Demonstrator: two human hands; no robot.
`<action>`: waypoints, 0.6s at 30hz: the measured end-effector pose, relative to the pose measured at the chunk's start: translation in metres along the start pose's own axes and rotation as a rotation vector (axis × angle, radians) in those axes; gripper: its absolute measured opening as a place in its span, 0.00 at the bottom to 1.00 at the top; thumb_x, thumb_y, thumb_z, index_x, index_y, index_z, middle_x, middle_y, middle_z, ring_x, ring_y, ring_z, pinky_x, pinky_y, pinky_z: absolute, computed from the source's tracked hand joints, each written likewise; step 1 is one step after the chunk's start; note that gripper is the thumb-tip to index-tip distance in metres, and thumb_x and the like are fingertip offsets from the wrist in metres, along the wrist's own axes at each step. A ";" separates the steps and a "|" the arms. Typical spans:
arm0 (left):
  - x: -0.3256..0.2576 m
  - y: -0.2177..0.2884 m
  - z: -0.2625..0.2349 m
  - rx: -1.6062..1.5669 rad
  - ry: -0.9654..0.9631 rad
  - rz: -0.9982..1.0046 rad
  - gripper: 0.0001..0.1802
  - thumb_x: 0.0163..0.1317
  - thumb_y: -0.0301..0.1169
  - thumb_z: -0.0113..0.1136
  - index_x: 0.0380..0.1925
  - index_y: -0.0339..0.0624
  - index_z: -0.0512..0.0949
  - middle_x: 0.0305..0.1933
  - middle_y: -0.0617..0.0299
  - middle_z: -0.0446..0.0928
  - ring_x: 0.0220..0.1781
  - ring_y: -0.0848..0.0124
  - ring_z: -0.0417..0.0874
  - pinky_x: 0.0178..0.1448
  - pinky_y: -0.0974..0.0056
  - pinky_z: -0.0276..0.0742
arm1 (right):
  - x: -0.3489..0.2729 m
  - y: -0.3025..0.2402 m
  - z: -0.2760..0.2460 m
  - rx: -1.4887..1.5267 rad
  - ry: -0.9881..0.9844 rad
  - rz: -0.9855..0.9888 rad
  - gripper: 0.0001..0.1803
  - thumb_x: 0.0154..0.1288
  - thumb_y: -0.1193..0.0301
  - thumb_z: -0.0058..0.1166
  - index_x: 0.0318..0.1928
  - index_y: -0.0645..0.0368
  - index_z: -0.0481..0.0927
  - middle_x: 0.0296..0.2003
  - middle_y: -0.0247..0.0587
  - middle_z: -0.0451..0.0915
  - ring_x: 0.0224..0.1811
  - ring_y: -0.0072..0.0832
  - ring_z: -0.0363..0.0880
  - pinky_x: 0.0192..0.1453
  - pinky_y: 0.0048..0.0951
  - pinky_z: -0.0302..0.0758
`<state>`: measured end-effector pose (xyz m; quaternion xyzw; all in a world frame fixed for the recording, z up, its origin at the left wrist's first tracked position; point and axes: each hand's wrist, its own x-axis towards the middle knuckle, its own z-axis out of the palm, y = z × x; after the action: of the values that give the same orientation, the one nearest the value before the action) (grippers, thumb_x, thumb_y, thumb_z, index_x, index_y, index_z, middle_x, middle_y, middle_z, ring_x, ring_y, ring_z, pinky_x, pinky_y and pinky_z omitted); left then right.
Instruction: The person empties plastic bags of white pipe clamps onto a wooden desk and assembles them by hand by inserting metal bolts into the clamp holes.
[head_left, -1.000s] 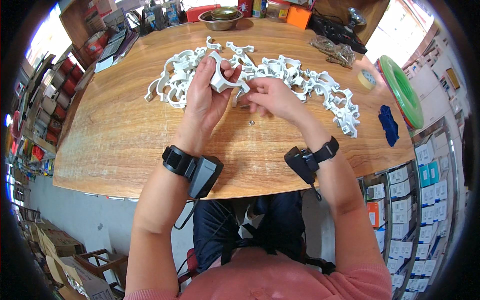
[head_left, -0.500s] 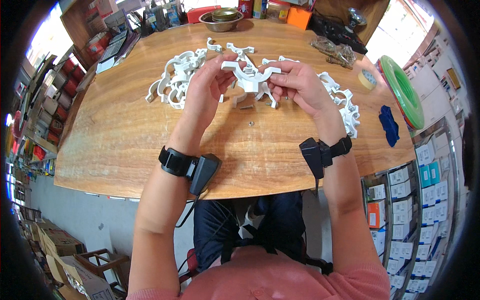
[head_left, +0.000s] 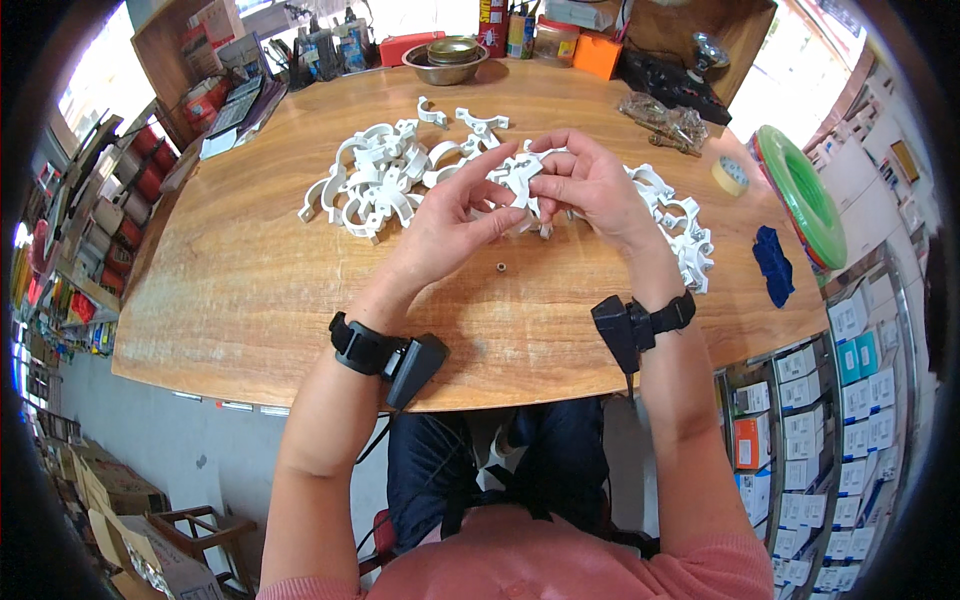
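Between thumb and fingers of my right hand (head_left: 590, 190) is a white plastic pipe clamp half (head_left: 520, 178), lifted above the table and turned partly end-on. My left hand (head_left: 450, 225) is just left of it, thumb and forefinger spread apart; whether a fingertip touches the piece is hard to tell. A pile of white curved clamp pieces (head_left: 380, 165) lies left of my hands. More such clamps (head_left: 685, 230), some with metal screws, lie beyond my right wrist. One small metal nut (head_left: 501, 267) rests on the wood in front of my hands.
The wooden table (head_left: 240, 300) also carries nested metal bowls (head_left: 447, 62) at the back. To the right are a tape roll (head_left: 731, 174), a plastic bag of metal parts (head_left: 672, 120), a dark blue cloth (head_left: 773, 265) and a green hose coil (head_left: 800, 195).
The clamp half has turned from facing me broadside to partly end-on. My left hand has released its end and come down nearer, fingers spreading; my right hand keeps its hold.
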<state>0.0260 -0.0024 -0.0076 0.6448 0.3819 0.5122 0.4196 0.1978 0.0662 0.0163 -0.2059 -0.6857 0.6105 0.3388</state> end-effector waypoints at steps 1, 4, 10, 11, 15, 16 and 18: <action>0.001 -0.001 0.001 0.000 -0.002 0.004 0.32 0.53 0.28 0.58 0.58 0.43 0.59 0.37 0.63 0.72 0.31 0.80 0.73 0.34 0.74 0.73 | 0.001 0.001 0.001 0.009 0.082 -0.021 0.15 0.54 0.77 0.52 0.42 0.64 0.66 0.24 0.36 0.75 0.21 0.20 0.73 0.22 0.18 0.69; 0.001 -0.005 0.003 0.086 0.089 -0.027 0.29 0.53 0.28 0.58 0.56 0.44 0.63 0.33 0.65 0.72 0.26 0.83 0.70 0.26 0.77 0.70 | 0.004 0.008 0.008 -0.005 0.176 -0.070 0.12 0.55 0.75 0.53 0.38 0.64 0.68 0.23 0.35 0.74 0.20 0.19 0.71 0.22 0.19 0.70; 0.002 -0.005 0.004 -0.025 0.149 -0.036 0.26 0.55 0.26 0.54 0.56 0.44 0.63 0.31 0.65 0.72 0.21 0.84 0.68 0.18 0.78 0.64 | 0.004 0.010 0.017 -0.038 0.272 0.093 0.12 0.59 0.66 0.51 0.33 0.64 0.76 0.21 0.32 0.73 0.18 0.16 0.67 0.22 0.15 0.69; 0.002 -0.006 0.004 -0.041 0.162 -0.034 0.26 0.55 0.26 0.54 0.56 0.44 0.63 0.30 0.66 0.72 0.21 0.84 0.68 0.19 0.78 0.64 | 0.004 0.010 0.018 -0.092 0.267 0.107 0.13 0.60 0.65 0.50 0.32 0.64 0.78 0.21 0.31 0.73 0.17 0.16 0.66 0.22 0.15 0.68; 0.003 -0.009 0.005 0.023 0.187 -0.027 0.26 0.55 0.27 0.55 0.55 0.44 0.64 0.28 0.66 0.73 0.22 0.84 0.69 0.19 0.78 0.64 | 0.007 0.016 0.019 -0.132 0.313 0.092 0.12 0.58 0.67 0.52 0.33 0.65 0.77 0.21 0.32 0.75 0.19 0.15 0.68 0.22 0.15 0.68; 0.004 -0.011 0.005 0.021 0.187 -0.030 0.26 0.55 0.27 0.55 0.55 0.44 0.64 0.28 0.66 0.73 0.22 0.84 0.69 0.19 0.78 0.64 | 0.008 0.020 0.019 -0.164 0.358 0.020 0.11 0.57 0.68 0.53 0.33 0.65 0.77 0.22 0.32 0.75 0.20 0.15 0.69 0.23 0.16 0.68; 0.007 -0.018 0.005 0.126 0.208 0.066 0.26 0.54 0.27 0.56 0.55 0.43 0.64 0.28 0.66 0.74 0.23 0.84 0.70 0.19 0.78 0.65 | 0.008 0.023 0.020 -0.195 0.401 -0.050 0.11 0.55 0.69 0.54 0.34 0.66 0.77 0.23 0.33 0.76 0.21 0.15 0.70 0.24 0.17 0.68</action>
<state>0.0308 0.0100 -0.0226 0.6255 0.4333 0.5649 0.3192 0.1752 0.0617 -0.0055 -0.3381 -0.6653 0.4794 0.4618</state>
